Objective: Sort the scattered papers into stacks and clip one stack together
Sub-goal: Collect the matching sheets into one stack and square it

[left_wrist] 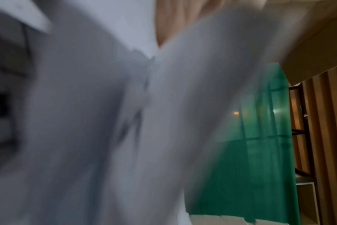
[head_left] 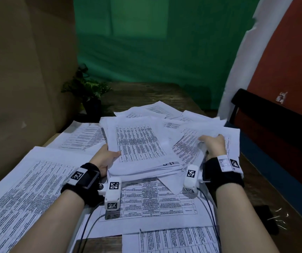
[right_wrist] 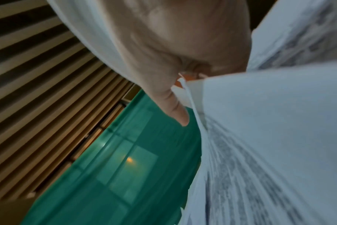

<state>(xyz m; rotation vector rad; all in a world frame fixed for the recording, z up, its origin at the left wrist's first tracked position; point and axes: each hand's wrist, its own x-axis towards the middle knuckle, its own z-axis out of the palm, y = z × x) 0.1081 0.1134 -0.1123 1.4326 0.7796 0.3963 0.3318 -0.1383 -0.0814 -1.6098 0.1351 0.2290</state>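
White printed sheets cover the wooden table. My left hand grips the left edge of a thick stack of papers, thumb on top, fingers hidden underneath. My right hand pinches a few loose sheets that fan out to the right of the stack. In the right wrist view the thumb presses on the edge of those sheets. The left wrist view is blurred; only grey paper fills it. Some wire clips lie at the right on a dark patch of the table.
More sheets lie flat at the left, the far left and the front. A potted plant stands at the back left by a tan wall. A dark chair stands right of the table. A green curtain hangs behind.
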